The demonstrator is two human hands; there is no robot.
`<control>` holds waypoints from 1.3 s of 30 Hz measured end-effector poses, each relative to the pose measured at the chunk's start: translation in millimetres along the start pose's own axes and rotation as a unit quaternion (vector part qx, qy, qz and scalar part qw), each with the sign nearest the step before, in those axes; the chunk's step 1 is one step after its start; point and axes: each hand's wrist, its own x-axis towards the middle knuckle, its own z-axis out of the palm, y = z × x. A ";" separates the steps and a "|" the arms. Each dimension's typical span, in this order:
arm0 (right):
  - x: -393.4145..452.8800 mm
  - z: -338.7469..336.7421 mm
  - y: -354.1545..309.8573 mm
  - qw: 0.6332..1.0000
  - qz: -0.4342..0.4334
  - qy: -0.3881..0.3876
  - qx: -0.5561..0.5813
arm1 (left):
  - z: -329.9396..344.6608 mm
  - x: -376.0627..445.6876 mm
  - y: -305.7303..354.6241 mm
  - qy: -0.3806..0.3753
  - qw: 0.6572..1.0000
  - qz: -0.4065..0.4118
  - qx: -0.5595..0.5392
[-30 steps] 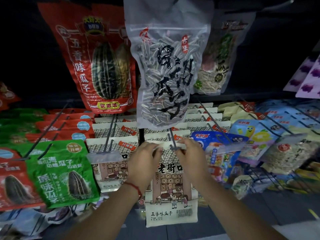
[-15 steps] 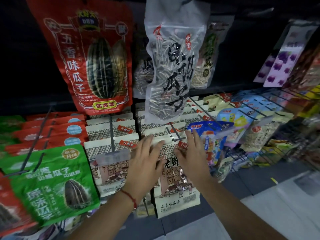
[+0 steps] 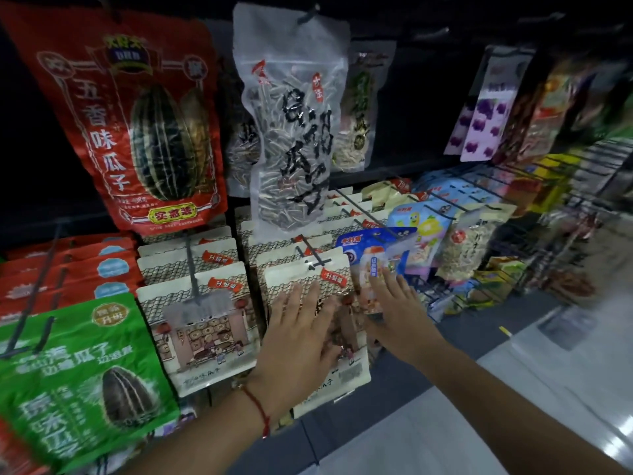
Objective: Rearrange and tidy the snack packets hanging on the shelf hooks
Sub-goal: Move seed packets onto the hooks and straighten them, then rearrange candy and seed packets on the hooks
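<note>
Dim scene; upper shelf lost in shadow. Glare on floor (image 3: 582, 389) at right. Edges blurred and bowed by wide-angle lens.

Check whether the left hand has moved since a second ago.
Yes. The left hand dropped from the hook tip down onto the cream packet's face, fingers flat.

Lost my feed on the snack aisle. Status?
Left hand flat on front cream packet. Right hand open, fingers at blue packet. Cream packet on its hook. Nothing blocking.
</note>
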 end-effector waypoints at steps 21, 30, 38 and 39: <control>124.8 -51.8 147.2 0.984 -0.128 0.005 0.126 | 52.0 134.5 127.7 -0.062 0.972 -0.196 0.113; 155.6 -61.5 146.4 0.957 -0.115 -0.026 0.264 | 50.1 144.0 128.3 -0.062 0.966 -0.232 0.098; 129.9 -66.9 163.0 0.945 -0.159 -0.037 0.283 | 39.2 136.2 122.1 -0.007 0.971 -0.238 0.034; 125.6 -70.0 164.5 0.944 -0.160 -0.036 0.285 | 39.2 135.0 120.9 -0.006 0.969 -0.247 0.016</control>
